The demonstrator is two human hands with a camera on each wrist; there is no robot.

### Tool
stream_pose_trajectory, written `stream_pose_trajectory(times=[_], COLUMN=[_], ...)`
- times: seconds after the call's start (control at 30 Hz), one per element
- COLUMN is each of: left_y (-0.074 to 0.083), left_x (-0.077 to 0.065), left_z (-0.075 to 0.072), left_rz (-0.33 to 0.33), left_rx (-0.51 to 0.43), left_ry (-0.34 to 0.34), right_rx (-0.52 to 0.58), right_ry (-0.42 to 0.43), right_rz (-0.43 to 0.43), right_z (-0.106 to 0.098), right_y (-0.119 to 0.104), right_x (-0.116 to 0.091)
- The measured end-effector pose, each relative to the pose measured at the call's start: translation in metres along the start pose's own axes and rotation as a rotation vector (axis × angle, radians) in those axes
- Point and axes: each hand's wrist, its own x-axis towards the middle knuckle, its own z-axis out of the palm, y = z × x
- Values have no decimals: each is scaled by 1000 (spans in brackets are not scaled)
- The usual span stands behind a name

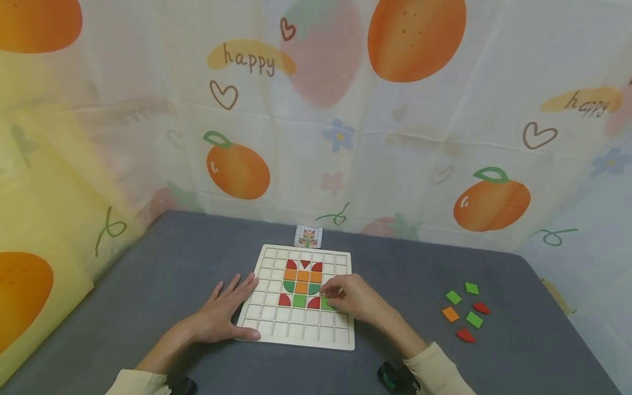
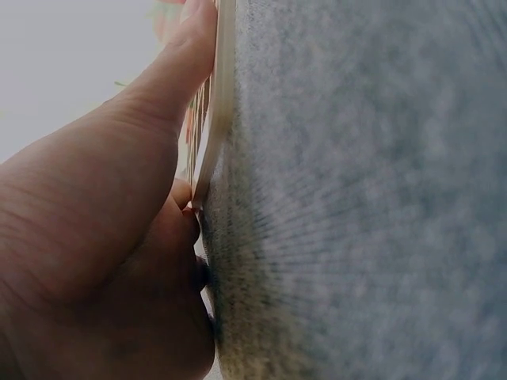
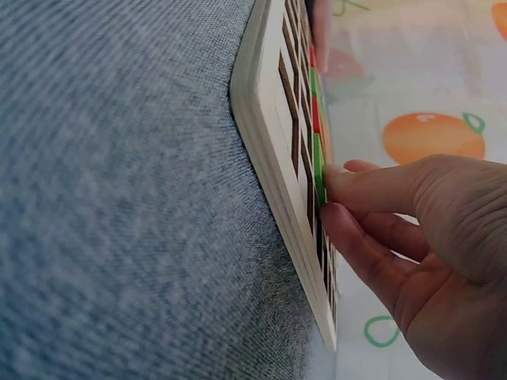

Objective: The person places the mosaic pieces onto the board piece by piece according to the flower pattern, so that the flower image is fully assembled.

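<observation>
A white gridded board [image 1: 296, 332] lies on the table, bearing red, orange and green tiles in a flower-like pattern. My left hand [image 1: 224, 312] rests at its left side, fingers spread at the edge and thumb by the near left corner. Over the right part of the board, my right hand [image 1: 357, 299] holds a light green square tile [image 1: 326, 303] by its fingertips, beside a red quarter-round tile [image 1: 314, 303]. In the right wrist view, thumb and fingers meet at the green tile [image 3: 319, 166], down at the board's surface. The fingertips partly cover that tile in the head view.
Several loose tiles lie on the grey table to the right, among them a green square [image 1: 474, 320], an orange square [image 1: 450, 314] and a red piece [image 1: 466, 335]. A small pattern card [image 1: 308, 237] sits behind the board. A fruit-print curtain [image 1: 395, 137] hangs along the back.
</observation>
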Motion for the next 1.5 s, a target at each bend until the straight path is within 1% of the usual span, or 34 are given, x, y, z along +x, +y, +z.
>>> stream_pose_trajectory(times=[0.13, 0.3, 0.43, 0.73, 1.0, 1.1, 1.27, 1.5], left_y=[0, 1, 1, 2, 3, 3, 2, 1], left_x=[1, 1, 0, 0, -1, -1, -1, 0], left_z=[0, 0, 0, 1, 0, 0, 0, 0], left_rz=[5, 10, 6, 3, 23, 21, 11, 25], left_rx=[8, 10, 7, 6, 0, -3, -7, -3], left_ry=[7, 10, 8, 11, 16, 11, 7, 15], right_rx=[5, 44, 64, -1, -11, -3, -2, -3], right_ry=[2, -3, -10, 33, 86, 97, 117, 176], right_rz=[13, 15, 33, 101, 153, 178, 210, 239], right_z=[-1, -4, -8, -21, -34, -40, -57, -81], right_y=[0, 1, 2, 13, 32, 41, 55, 71], right_x=[-1, -2, -5, -18, -38, -47, -63, -91])
